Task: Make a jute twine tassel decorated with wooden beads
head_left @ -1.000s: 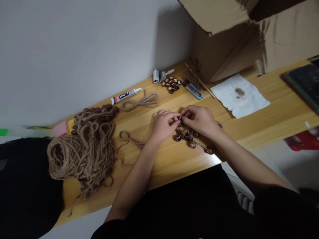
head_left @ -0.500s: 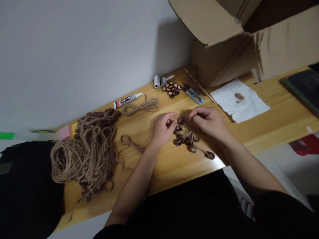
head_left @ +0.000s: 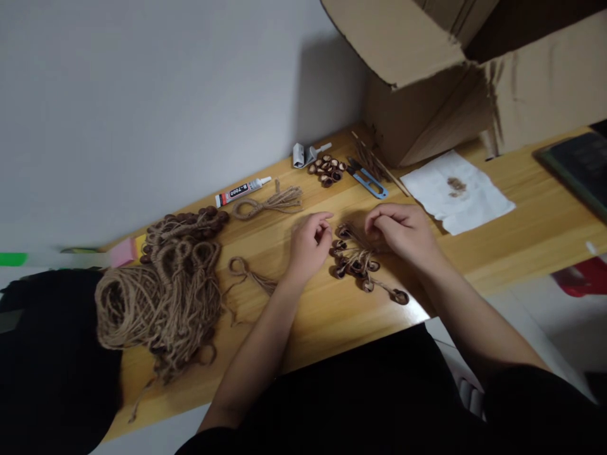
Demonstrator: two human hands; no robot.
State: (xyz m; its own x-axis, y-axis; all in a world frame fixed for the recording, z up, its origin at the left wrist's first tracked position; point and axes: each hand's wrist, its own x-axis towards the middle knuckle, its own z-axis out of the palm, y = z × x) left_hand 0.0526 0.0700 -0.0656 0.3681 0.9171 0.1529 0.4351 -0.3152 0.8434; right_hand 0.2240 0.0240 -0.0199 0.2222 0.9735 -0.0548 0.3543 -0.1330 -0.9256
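Observation:
My left hand (head_left: 312, 245) hovers just left of a bundle of twine strands (head_left: 358, 256) tipped with small brown nutshell cups (head_left: 401, 296). Its index finger reaches forward, and a gap shows between that finger and the thumb; nothing is visible in it. On the bundle's right side, my right hand (head_left: 402, 232) has thumb and fingers pinched together. Several strands run under or up to these fingertips, and whatever the pinch holds is hidden. Just beyond the hands lie blue-handled thread snips (head_left: 367, 179) and a pile of loose shell cups (head_left: 327, 169).
Twine skeins (head_left: 184, 297) crowd the table's left, near a looped twine tassel (head_left: 268, 203) and a glue tube (head_left: 243, 190). A rolled-up tube (head_left: 303, 155) lies against the wall. Rightward are a stick (head_left: 382, 165), a stained tissue (head_left: 474, 208) and a large open carton (head_left: 427, 120).
My right hand has shifted slightly right, its fingers closer together. My left hand has drawn back a little from the shell bundle. The bundle lies almost as before.

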